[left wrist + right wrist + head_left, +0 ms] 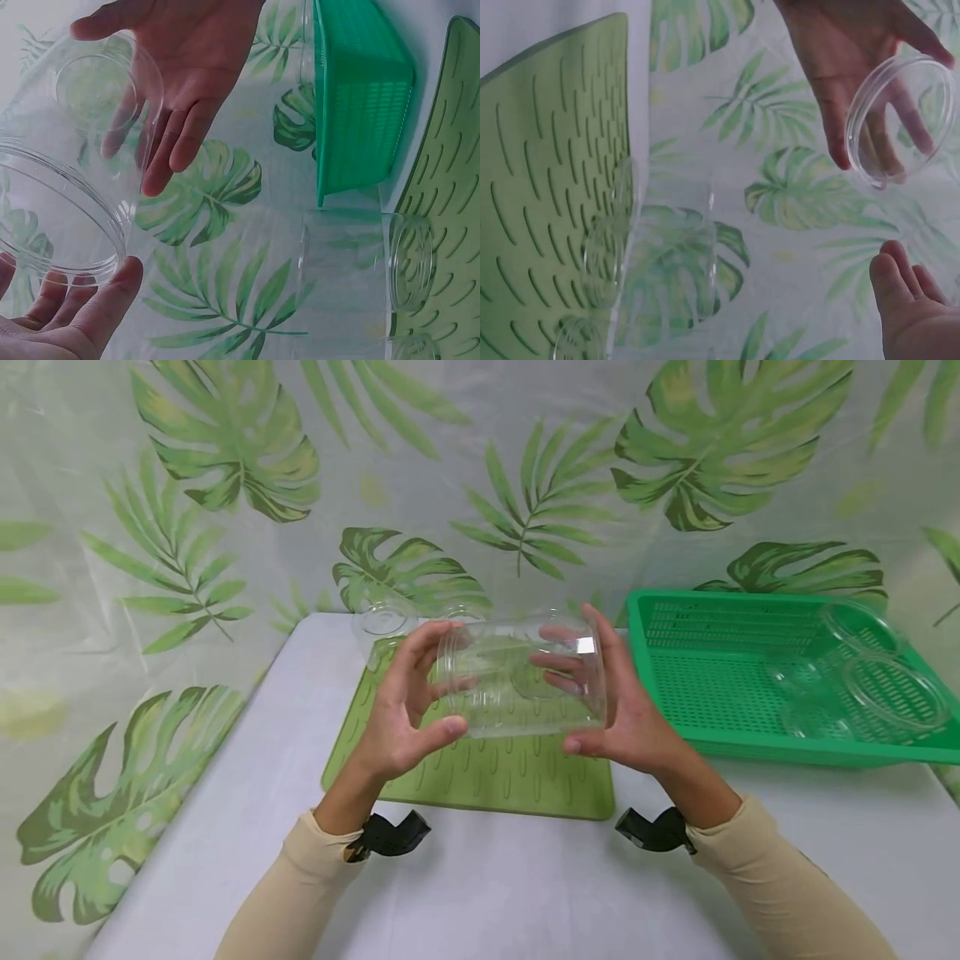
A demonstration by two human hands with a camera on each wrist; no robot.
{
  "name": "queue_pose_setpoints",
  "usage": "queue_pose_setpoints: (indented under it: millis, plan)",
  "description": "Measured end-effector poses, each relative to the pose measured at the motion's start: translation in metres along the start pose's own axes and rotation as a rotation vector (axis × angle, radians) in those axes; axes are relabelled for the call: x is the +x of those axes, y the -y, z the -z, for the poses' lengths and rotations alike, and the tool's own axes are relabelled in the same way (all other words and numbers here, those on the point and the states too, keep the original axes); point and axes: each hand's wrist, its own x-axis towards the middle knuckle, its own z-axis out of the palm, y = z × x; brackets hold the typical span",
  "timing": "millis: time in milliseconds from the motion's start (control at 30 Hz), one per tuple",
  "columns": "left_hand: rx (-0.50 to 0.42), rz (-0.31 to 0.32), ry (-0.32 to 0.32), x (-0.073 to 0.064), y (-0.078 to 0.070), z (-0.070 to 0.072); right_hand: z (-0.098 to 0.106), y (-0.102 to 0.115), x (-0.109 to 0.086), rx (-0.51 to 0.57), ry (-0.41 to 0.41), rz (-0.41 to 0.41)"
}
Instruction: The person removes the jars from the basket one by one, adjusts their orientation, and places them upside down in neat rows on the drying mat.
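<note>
A clear plastic jar is held on its side above the green ribbed mat. My left hand grips the jar's ringed mouth, thumb at the near side and fingers round the far side. At the other end, my right hand spans the base, its thumb low and its fingers spread behind the clear wall. In the left wrist view the jar's round rim rests against the left fingertips, with the right palm behind the base. The right wrist view shows the rim within the left hand's fingers.
A green plastic basket stands at right, holding several clear jars. More clear jars stand along the mat's far edge. White cloth covers the table, and a leaf-patterned curtain hangs behind it.
</note>
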Motion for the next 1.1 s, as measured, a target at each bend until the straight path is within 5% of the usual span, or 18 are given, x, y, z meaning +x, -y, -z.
queue_pose_setpoints:
  millis: [433,667,1100]
  plan:
    - [0.023,0.064,0.029,-0.004,0.003,-0.004,0.003,0.005,0.003,0.134,-0.049,0.070]
    - [0.411,0.073,0.114,-0.016,-0.001,0.008,0.006,0.011,0.003,0.066,-0.081,0.088]
    - [0.865,0.115,0.326,-0.052,-0.005,0.058,0.019,0.019,-0.001,0.024,-0.097,0.060]
